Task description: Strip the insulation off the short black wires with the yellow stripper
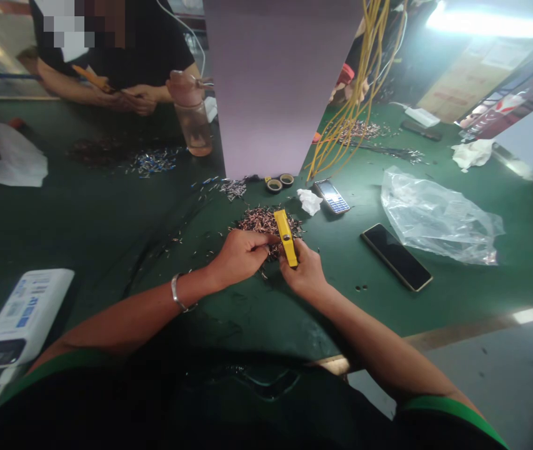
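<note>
My right hand (304,270) is wrapped round a yellow wire stripper (285,236), which stands lengthwise with a dark screw at its middle. Beside it, my left hand (242,255) is closed in a pinch, its fingertips reaching the stripper's left side; whatever is between them is too small to make out. Both hands are over a heap of short copper-coloured and black wire pieces (259,220) on the green table (266,319). A metal bracelet circles my left wrist.
A pinkish pillar (266,87) rises behind the heap. Right of it are a keypad phone (332,197), a smartphone (396,256), a plastic bag (439,215) and hanging yellow wires (364,94). A power bank (25,312) lies left. Across the table sits a person near a bottle (193,122).
</note>
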Demonstrator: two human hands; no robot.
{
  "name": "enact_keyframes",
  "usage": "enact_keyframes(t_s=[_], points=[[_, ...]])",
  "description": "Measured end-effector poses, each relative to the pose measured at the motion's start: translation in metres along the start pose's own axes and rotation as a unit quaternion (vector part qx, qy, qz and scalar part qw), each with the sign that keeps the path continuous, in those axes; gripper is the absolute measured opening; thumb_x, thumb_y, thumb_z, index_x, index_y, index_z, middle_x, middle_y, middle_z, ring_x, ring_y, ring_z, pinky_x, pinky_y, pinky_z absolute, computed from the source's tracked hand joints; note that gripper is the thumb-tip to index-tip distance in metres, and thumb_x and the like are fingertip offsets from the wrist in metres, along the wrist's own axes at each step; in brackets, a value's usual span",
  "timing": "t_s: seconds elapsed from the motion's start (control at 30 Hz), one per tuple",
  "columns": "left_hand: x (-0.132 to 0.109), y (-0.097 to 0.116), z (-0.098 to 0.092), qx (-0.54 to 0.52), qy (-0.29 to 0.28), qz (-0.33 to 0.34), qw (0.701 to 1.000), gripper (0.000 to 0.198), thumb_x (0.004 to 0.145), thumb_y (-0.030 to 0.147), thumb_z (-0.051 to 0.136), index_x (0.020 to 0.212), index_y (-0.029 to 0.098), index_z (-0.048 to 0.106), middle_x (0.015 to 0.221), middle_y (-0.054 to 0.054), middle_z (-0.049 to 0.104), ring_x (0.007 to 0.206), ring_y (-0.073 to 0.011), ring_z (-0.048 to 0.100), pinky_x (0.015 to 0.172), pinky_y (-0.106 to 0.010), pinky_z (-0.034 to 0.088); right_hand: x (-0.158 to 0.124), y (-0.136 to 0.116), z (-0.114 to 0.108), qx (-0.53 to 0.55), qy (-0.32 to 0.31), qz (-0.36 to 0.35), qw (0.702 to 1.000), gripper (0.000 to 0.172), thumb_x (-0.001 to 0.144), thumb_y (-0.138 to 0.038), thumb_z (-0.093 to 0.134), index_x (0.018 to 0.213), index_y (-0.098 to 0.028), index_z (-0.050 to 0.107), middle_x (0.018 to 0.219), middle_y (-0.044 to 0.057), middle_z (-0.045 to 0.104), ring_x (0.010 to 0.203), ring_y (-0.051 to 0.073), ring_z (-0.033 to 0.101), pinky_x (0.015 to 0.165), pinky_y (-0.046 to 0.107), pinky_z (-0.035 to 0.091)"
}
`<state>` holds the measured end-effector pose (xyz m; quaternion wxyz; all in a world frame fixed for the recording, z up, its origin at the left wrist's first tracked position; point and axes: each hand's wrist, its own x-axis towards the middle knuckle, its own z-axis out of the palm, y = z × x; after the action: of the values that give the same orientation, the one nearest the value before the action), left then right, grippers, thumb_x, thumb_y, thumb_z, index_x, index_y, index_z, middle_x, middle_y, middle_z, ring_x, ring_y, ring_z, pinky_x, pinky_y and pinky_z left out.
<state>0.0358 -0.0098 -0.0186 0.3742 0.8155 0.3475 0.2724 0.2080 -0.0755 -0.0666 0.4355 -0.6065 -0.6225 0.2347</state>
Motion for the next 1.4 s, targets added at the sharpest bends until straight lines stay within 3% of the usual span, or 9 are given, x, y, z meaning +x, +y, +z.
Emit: enact_keyframes(t_s=[0.53, 0.8, 0.93, 1.07, 1.23, 1.4], points=[[0.005, -0.005, 0.000, -0.014, 0.006, -0.010, 1.000, 0.032, 0.077, 0.014, 0.049, 0.087, 0.017, 0.079, 0.070, -0.001, 0.073, 0.063, -0.0123, 0.061, 0.060, -0.023, 0.044, 0.004, 0.003, 0.001, -0.056, -0.005, 0.004, 0.998, 0.009, 0.072, -0.028, 0.053, 0.073, -0.024, 0.045, 0.061, 0.000, 0.057, 0.053, 0.016, 0.051, 0.054, 0.028, 0.040], [0.009, -0.009, -0.001, -0.009, 0.000, -0.036, 0.999, 0.028, 0.078, 0.018, 0.051, 0.085, 0.014, 0.078, 0.070, -0.002, 0.072, 0.059, -0.0116, 0.057, 0.058, -0.025, 0.042, 0.009, 0.007, 0.002, -0.060, 0.004, -0.002, 0.998, 0.010, 0.073, -0.031, 0.053, 0.070, -0.024, 0.048, 0.059, 0.000, 0.057, 0.052, 0.015, 0.050, 0.053, 0.028, 0.040], [0.012, -0.010, -0.002, -0.017, -0.003, -0.052, 0.999, 0.031, 0.077, 0.020, 0.053, 0.093, 0.014, 0.078, 0.059, 0.001, 0.063, 0.053, -0.0102, 0.049, 0.053, -0.024, 0.037, 0.013, 0.009, 0.002, -0.056, 0.006, 0.000, 0.998, 0.013, 0.073, -0.033, 0.056, 0.068, -0.024, 0.048, 0.055, -0.001, 0.055, 0.050, 0.014, 0.049, 0.052, 0.027, 0.039], [0.015, -0.012, -0.002, -0.046, -0.007, -0.079, 0.996, 0.030, 0.076, 0.020, 0.054, 0.095, 0.013, 0.077, 0.059, 0.000, 0.063, 0.053, -0.0102, 0.049, 0.052, -0.025, 0.038, 0.016, 0.011, 0.001, -0.025, -0.012, 0.022, 0.999, 0.013, 0.075, -0.034, 0.059, 0.071, -0.023, 0.051, 0.054, -0.002, 0.056, 0.048, 0.015, 0.052, 0.051, 0.028, 0.042], [0.019, -0.014, -0.003, -0.117, -0.023, -0.160, 0.980, 0.021, 0.077, 0.021, 0.058, 0.089, 0.014, 0.074, 0.055, 0.000, 0.062, 0.046, -0.0095, 0.049, 0.048, -0.026, 0.039, 0.021, 0.011, 0.000, 0.034, -0.014, 0.073, 0.997, 0.014, 0.074, -0.034, 0.062, 0.076, -0.022, 0.056, 0.049, -0.003, 0.056, 0.043, 0.015, 0.055, 0.047, 0.028, 0.045], [0.023, -0.020, -0.011, -0.103, 0.049, -0.154, 0.981, 0.015, 0.076, 0.024, 0.060, 0.079, 0.016, 0.073, 0.058, -0.001, 0.065, 0.048, -0.0088, 0.050, 0.050, -0.025, 0.041, 0.022, 0.010, -0.005, 0.167, -0.050, 0.136, 0.975, 0.023, 0.069, -0.038, 0.069, 0.077, -0.020, 0.058, 0.048, -0.005, 0.056, 0.036, 0.013, 0.052, 0.040, 0.028, 0.044]])
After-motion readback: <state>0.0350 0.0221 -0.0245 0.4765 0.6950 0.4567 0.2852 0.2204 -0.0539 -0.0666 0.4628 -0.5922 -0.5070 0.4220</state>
